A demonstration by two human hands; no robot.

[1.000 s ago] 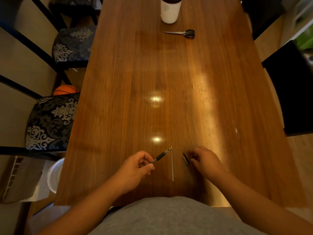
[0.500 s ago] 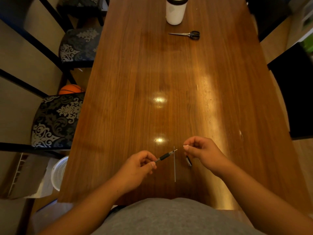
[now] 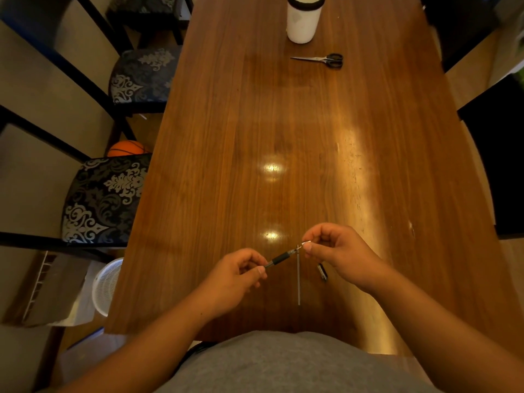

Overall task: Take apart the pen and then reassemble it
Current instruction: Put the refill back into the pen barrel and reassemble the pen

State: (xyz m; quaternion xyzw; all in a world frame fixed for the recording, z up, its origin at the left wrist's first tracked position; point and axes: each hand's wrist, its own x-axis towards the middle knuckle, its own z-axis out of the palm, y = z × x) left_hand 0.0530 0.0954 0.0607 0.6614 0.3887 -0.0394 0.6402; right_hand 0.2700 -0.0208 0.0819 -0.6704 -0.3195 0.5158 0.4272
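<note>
My left hand pinches the rear of a pen barrel with a black grip, its tip pointing up and right above the wooden table. My right hand holds a small silvery pen part between thumb and forefinger, right at the barrel's tip. A thin grey ink refill lies on the table below the tip, pointing away from me. A small dark pen piece lies on the table beside my right hand.
Far up the table stand a white cup with a black rim and black-handled scissors. Patterned chairs line the left side, with a basketball and a white basket on the floor. A dark chair is at the right.
My right hand has lifted off the table, leaving the dark piece there, and has brought a small silvery part up to the barrel's tip. The left hand has stayed in place with the barrel.
</note>
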